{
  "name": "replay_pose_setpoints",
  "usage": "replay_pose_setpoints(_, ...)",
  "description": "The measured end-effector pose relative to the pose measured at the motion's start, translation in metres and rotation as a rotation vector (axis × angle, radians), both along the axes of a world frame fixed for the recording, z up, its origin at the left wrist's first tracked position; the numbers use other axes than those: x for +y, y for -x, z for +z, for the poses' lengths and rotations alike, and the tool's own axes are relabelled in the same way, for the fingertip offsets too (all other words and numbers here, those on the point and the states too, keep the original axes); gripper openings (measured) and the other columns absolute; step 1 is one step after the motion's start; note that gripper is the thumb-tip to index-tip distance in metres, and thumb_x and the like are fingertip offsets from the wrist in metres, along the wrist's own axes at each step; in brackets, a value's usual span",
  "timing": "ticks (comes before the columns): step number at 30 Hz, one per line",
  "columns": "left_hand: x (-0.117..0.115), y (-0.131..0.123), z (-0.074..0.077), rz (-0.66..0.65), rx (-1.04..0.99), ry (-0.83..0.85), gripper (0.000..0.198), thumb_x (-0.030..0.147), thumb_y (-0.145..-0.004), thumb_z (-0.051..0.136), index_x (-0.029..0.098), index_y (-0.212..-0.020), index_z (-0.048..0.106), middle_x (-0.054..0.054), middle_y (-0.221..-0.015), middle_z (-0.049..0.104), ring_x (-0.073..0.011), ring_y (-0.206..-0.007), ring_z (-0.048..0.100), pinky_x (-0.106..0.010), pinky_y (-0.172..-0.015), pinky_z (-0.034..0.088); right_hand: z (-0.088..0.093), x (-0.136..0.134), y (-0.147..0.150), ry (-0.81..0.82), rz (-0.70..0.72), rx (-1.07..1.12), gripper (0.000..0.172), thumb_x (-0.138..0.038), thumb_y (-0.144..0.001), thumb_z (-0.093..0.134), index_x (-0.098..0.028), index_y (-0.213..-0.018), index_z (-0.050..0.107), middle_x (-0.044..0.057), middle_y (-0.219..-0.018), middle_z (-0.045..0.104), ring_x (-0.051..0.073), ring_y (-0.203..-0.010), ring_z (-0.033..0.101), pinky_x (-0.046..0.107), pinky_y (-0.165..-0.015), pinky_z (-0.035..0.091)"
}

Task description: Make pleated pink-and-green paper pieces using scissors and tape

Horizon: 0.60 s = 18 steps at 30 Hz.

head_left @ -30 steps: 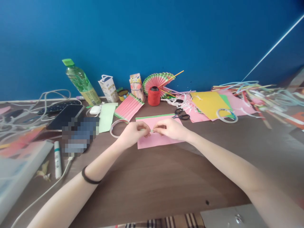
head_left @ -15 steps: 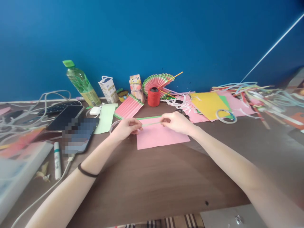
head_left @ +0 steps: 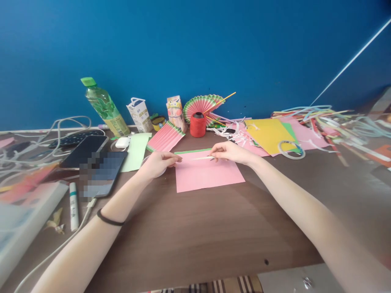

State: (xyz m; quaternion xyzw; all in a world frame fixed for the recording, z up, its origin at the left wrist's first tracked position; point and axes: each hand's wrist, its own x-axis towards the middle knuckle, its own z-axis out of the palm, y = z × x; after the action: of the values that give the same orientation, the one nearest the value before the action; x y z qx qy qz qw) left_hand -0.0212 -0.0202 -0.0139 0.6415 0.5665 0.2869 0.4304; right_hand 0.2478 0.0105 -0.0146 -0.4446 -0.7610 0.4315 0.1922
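Observation:
A pink sheet of paper [head_left: 209, 175] with a green far edge lies flat on the desk. Over its far part, a thin whitish strip of tape [head_left: 200, 158] stretches between my two hands. My right hand [head_left: 229, 152] pinches the strip's right end. At the sheet's left edge, my left hand [head_left: 160, 162] has thumb and fingers pressed together at the other end, where the strip fades against the pink. A pale ring, like a tape roll [head_left: 160, 170], shows partly behind my left hand.
Behind stand a red thread spool [head_left: 198, 125], a pleated paper fan [head_left: 200, 105], a carton [head_left: 139, 116] and a green bottle [head_left: 105, 108]. Phones [head_left: 105, 175], cables and a marker [head_left: 73, 206] lie left. Yellow paper [head_left: 265, 132], a tape ring [head_left: 290, 154] and paper strips lie right.
My hands have drawn slightly apart, left hand a little leftward and right hand a little rightward and up. More of the tape roll shows by my left hand. The pink sheet stays put.

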Motion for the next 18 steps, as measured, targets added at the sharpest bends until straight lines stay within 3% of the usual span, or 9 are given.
replay_pose_setpoints(6,-0.005,-0.004,0.002,-0.051,0.108,-0.096,0.016,0.027,-0.06,0.062,0.019,-0.073,0.062,-0.001,-0.077,0.067,-0.0154,-0.073,0.06,-0.025,-0.071,0.043,-0.004,-0.001,0.003,0.001,-0.008,-0.104,0.015,-0.023,-0.071,0.056,-0.014,-0.081,0.061,0.002,-0.065,0.065,0.013,-0.063,0.058,0.026,-0.062,0.043)
replay_pose_setpoints(9,-0.009,-0.005,0.003,-0.108,0.281,-0.144,0.01,0.027,-0.063,0.058,0.02,-0.069,0.06,-0.001,-0.073,0.066,-0.0167,-0.07,0.059,-0.026,-0.067,0.041,-0.008,0.0,0.002,-0.016,0.01,-0.137,0.011,-0.022,-0.069,0.057,-0.015,-0.075,0.062,0.001,-0.062,0.064,0.013,-0.062,0.059,0.027,-0.066,0.044)
replay_pose_setpoints(18,-0.014,-0.005,0.012,-0.231,0.578,-0.204,0.01,0.028,-0.069,0.05,0.022,-0.067,0.058,-0.001,-0.072,0.064,-0.0178,-0.068,0.057,-0.025,-0.064,0.039,-0.017,0.004,0.002,-0.102,0.059,-0.243,0.013,-0.028,-0.067,0.059,-0.016,-0.071,0.064,0.001,-0.07,0.066,0.013,-0.063,0.056,0.025,-0.059,0.039)
